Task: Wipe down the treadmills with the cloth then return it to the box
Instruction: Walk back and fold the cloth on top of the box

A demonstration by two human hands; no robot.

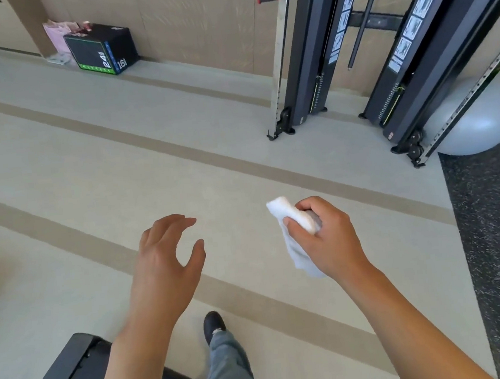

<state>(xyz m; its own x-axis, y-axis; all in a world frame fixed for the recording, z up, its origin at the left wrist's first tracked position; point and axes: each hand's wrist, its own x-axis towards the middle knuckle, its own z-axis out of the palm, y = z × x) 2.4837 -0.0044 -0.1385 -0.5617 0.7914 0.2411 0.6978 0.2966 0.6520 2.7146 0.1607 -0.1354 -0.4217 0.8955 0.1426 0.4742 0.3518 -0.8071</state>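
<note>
My right hand [328,233] is closed around a white cloth [298,245], which sticks out above my thumb and hangs down below my palm. My left hand [165,258] hovers beside it with fingers spread and curled, holding nothing. Both hands are out in front of me over the pale floor. The dark rear end of a treadmill [77,377] shows at the bottom left, partly under my left forearm. A black box [101,49] with green edges and the numbers 24 and 16 stands by the far wall at the upper left.
A dark cable machine [315,60] with two columns stands at the upper right, with a grey exercise ball [480,124] behind its base. Black speckled rubber flooring [498,241] runs along the right side. Pink bags [58,35] sit beside the black box. My shoe [214,324] is below.
</note>
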